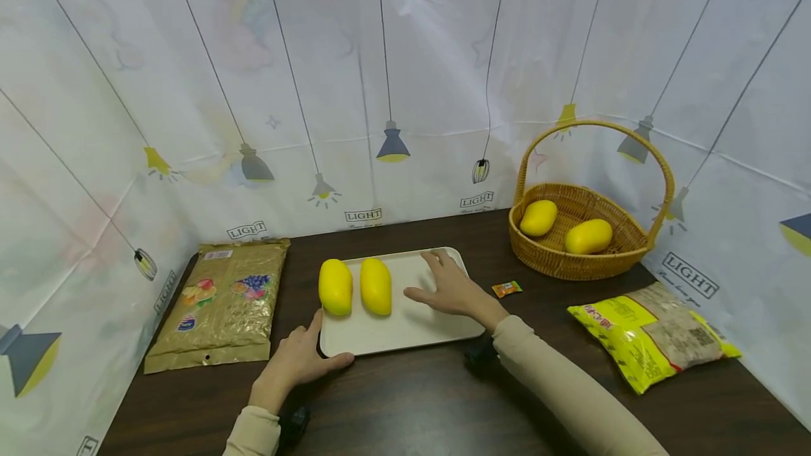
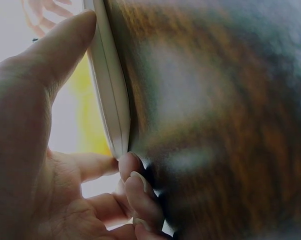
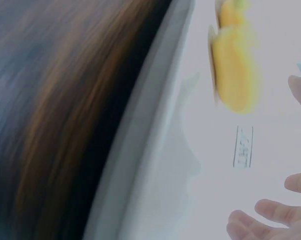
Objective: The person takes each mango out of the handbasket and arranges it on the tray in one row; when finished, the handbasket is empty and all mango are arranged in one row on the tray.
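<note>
Two yellow mangoes (image 1: 336, 287) lie side by side on the left half of a white tray (image 1: 405, 329). My left hand (image 1: 300, 357) is at the tray's near left corner, thumb and index finger spread apart. In the left wrist view, the thumb (image 2: 65, 45) and index finger touch the tray's rim (image 2: 110, 90). My right hand (image 1: 446, 287) is over the tray's right half, fingers spread, with nothing in it. It is apart from the mangoes. In the right wrist view its fingertips (image 3: 278, 212) show at the lower right.
A wicker basket (image 1: 579, 269) with a tall handle stands at the back right, holding two more mangoes (image 1: 588, 236). A small wrapped candy (image 1: 507, 289) lies between tray and basket. At right is a yellow snack bag (image 1: 652, 333); at left, a gold fruit-print bag (image 1: 222, 308).
</note>
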{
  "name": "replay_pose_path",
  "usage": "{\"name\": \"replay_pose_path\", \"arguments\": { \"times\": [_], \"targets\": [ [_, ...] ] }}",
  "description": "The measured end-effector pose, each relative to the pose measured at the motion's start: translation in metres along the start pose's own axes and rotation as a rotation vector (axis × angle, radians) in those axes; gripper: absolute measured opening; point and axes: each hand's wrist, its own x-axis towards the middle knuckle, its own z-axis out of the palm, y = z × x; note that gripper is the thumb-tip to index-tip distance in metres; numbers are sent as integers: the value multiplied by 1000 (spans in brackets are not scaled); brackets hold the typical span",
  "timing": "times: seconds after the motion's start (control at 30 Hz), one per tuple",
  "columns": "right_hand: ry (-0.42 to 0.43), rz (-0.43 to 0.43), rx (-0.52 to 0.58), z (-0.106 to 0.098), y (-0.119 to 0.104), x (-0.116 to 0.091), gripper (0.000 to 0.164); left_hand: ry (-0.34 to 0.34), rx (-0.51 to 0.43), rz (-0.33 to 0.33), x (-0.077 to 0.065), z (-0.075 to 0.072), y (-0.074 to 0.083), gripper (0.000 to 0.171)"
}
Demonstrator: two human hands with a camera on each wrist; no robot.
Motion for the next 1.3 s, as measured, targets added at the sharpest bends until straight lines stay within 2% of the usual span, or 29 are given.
{"name": "replay_pose_path", "arguments": {
  "times": [0.1, 0.27, 0.4, 0.93, 1.17, 1.3],
  "targets": [
    [36, 8, -23, -11, 10, -8, 95, 3, 0, 8, -1, 0, 0, 117],
    [130, 1, -160, -30, 28, -18, 93, 19, -12, 22, -1, 0, 0, 116],
    [132, 39, -230, -47, 41, -25, 94, 19, -14, 24, -2, 0, 1, 117],
    [147, 205, -246, -121, 109, -53, 99, 22, -8, 29, -3, 1, 1, 117],
    [151, 260, -261, -139, 139, -61, 102, 18, -4, 28, -2, 1, 0, 118],
    [138, 315, -224, -145, 156, -62, 104, 19, -6, 30, -2, 1, 0, 118]
  ]
}}
